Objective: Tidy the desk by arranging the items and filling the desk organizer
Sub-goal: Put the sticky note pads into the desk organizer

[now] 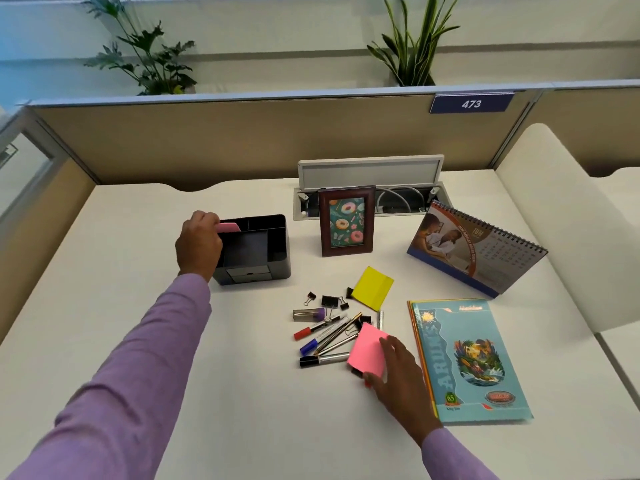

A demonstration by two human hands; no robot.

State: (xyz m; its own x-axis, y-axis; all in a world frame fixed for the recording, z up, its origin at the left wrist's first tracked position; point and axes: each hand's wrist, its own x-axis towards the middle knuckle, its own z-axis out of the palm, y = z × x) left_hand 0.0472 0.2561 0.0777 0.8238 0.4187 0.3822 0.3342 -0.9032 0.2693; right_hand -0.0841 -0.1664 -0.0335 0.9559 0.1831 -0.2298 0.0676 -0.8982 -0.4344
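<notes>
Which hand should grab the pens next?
The right hand, probably. It sits on the pink notes right beside the pens. The left hand is away at the organizer, holding a pink pad over it.

The person is wearing a long-sleeved lilac shirt of smooth woven cloth. The left sleeve (138, 368) is showing soft creases along its length, and the right sleeve (453, 455) is ending at a plain cuff; both hands are bare.
</notes>
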